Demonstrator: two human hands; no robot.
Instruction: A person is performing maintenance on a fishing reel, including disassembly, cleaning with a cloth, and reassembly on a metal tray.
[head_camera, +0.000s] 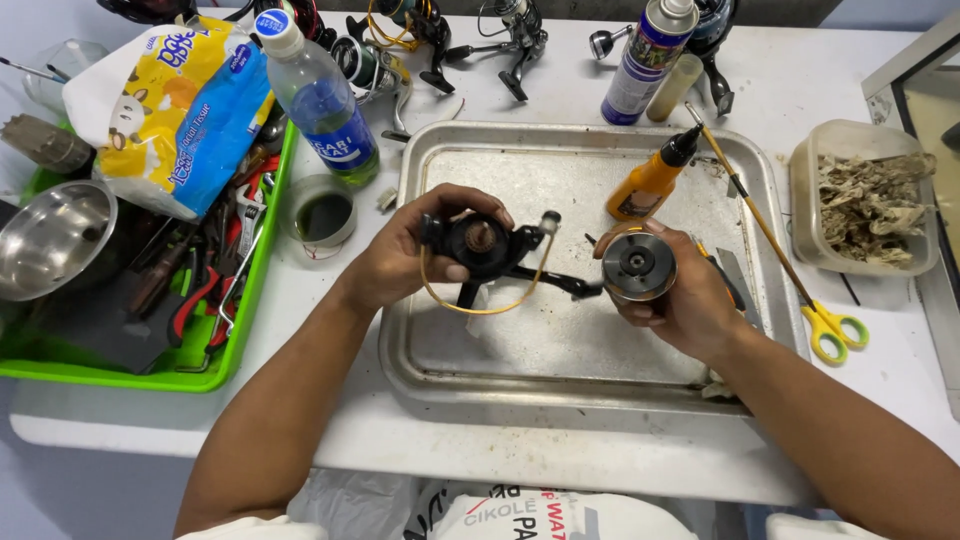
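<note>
My left hand (405, 250) grips a black fishing reel body (484, 246) with a gold bail wire looping below it, held just over the metal tray (560, 350). The reel's handle arm sticks out to the right over the tray. In my right hand (685, 300) is the round metal spool (639, 266), its open face turned up toward the camera. The two parts are held apart, a short gap between them.
An orange oil bottle (650, 180) lies in the tray. Yellow-handled scissors (825, 325) and a rag-filled tub (865, 200) lie right. A green tool tray (170, 375), steel bowl (50, 235), tissue pack, water bottle (320, 100), spray can (640, 60) and several reels surround it.
</note>
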